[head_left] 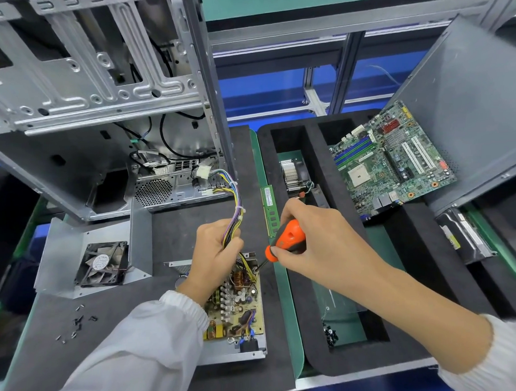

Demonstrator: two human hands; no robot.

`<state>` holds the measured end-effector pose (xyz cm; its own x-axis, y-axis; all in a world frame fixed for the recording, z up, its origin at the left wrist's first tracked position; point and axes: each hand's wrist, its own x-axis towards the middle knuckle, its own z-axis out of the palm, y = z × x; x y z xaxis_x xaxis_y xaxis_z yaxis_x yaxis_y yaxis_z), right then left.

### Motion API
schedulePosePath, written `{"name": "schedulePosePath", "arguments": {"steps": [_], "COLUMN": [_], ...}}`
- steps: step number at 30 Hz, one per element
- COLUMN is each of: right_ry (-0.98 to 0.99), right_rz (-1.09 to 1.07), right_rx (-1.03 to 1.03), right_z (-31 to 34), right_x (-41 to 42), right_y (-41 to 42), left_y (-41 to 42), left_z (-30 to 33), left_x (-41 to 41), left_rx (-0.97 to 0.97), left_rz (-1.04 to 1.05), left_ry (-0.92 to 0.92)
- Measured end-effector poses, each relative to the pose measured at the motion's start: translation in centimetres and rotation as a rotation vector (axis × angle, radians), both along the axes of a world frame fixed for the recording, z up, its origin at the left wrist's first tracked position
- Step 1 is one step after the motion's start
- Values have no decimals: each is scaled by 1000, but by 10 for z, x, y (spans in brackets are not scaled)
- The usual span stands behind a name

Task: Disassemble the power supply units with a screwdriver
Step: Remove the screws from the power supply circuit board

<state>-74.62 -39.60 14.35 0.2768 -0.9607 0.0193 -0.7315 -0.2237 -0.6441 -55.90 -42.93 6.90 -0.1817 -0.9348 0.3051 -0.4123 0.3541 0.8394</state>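
Note:
An opened power supply unit (240, 316) lies on the dark mat near me, its yellow circuit board exposed in a metal tray. My left hand (216, 255) grips the unit's bundle of coloured wires (235, 207) and holds it up above the board. My right hand (314, 237) grips an orange and black screwdriver (287, 239), its tip down at the board's far right corner. The removed cover with a black fan (102, 263) lies to the left.
An open computer case (102, 113) stands at the back left. Loose screws (77, 324) lie on the mat at left. A black foam tray (321, 357) at right holds a motherboard (393, 164), a heatsink (292, 173) and screws; a RAM stick (270, 209) lies beside it.

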Motion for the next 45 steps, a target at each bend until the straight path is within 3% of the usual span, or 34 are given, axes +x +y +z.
{"name": "schedulePosePath", "arguments": {"steps": [29, 32, 37, 42, 45], "right_ry": [41, 113, 438, 580, 609], "right_rz": [91, 133, 143, 273, 428], "right_rx": [-49, -83, -205, -79, -9], "right_z": [8, 14, 34, 51, 58], "right_x": [9, 15, 34, 47, 47], "right_y": [-4, -7, -19, -38, -47], "left_y": [0, 0, -3, -9, -6], "left_z": [2, 0, 3, 2, -5], "left_x": [0, 0, 0, 44, 70], "left_rx": [15, 19, 89, 27, 131], "left_rz": [11, 15, -23, 85, 103], "left_ry": [-37, -32, -8, -443, -517]}}
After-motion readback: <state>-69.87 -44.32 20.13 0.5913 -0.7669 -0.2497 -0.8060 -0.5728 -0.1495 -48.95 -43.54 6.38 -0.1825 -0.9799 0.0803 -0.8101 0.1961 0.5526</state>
